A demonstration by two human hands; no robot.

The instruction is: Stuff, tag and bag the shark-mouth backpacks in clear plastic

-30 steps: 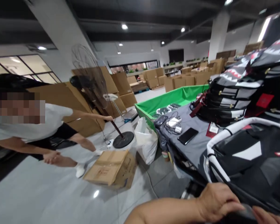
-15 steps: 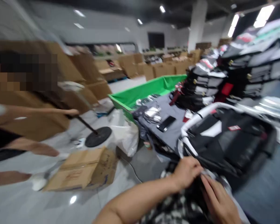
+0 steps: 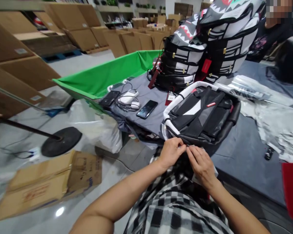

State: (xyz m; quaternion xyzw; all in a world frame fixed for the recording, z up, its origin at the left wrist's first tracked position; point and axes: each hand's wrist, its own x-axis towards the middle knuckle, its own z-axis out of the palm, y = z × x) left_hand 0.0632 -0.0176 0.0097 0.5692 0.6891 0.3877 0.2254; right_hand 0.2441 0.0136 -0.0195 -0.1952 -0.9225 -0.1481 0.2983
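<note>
A black backpack [image 3: 202, 118] with white trim lies on the grey-covered table, its straps facing up. My left hand [image 3: 172, 151] is closed in a pinch at the backpack's near edge. Right beside it, the fingertips of my right hand [image 3: 201, 162] press together on the same dark edge. The fingers hide the exact part they pinch. Something pale and thin shows under my right hand; I cannot make out what it is. A dark red tag [image 3: 169, 98] lies by the backpack's left side.
Stacked backpacks [image 3: 185, 60] stand at the back of the table, with a phone [image 3: 147, 109] and a white charger with cables [image 3: 129, 96] nearer. Clear plastic bags [image 3: 280, 120] lie right. A green bin [image 3: 107, 73] and a carton [image 3: 48, 185] are left. Another person [image 3: 271, 39] is back right.
My view has swung to the right and down, so the table and backpack sit further left and higher. Both hands stay together at the backpack's near edge.
</note>
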